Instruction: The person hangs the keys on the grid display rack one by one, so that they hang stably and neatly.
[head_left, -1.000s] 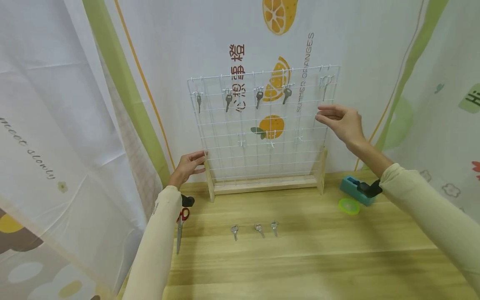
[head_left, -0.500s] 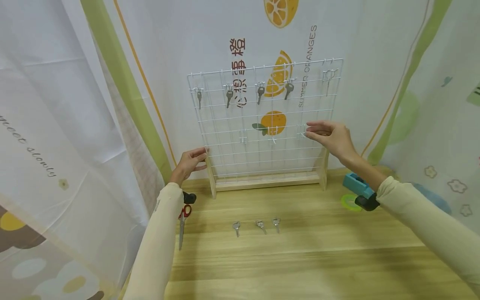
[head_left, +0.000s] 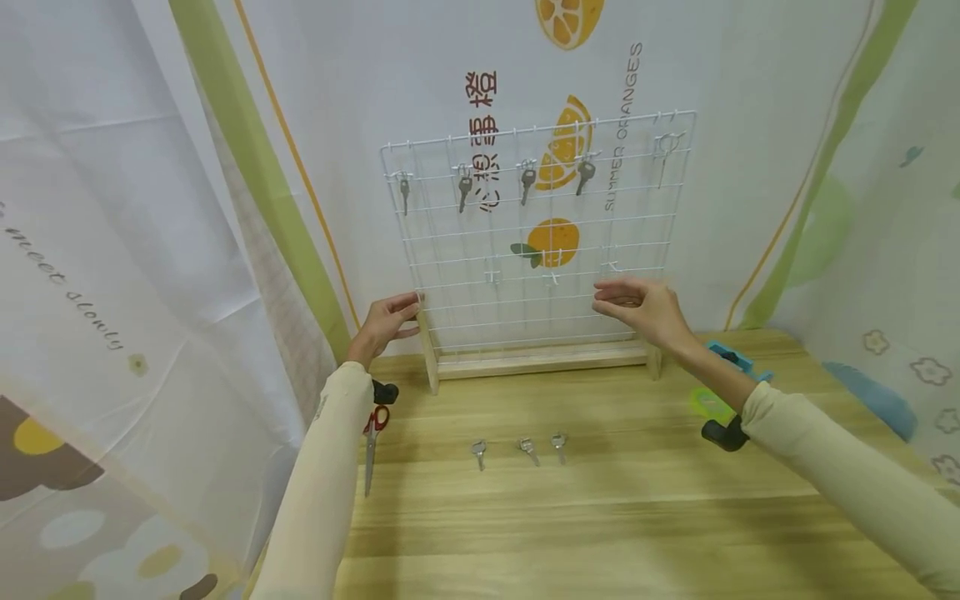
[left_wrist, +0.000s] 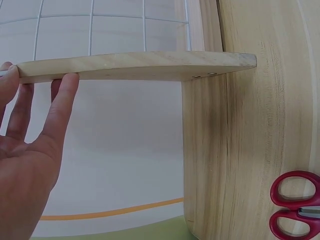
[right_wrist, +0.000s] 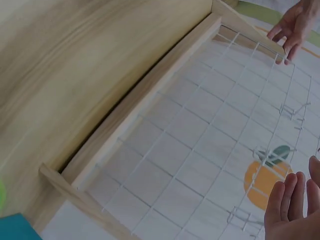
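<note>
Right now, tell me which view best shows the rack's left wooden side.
Left wrist: the left wooden side appears largest there. Head shows it small and narrow; right wrist shows it far off, touched by the left hand.

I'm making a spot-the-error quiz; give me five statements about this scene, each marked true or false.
1. Three keys lie on the table. True.
2. The left grip holds the scissors. False: it holds the wooden side panel; the scissors lie on the table.
3. More keys hang from the wire grid. True.
4. The lower hooks all carry keys. False: they are bare.
5. The right grip is in front of the wire grid. True.
</note>
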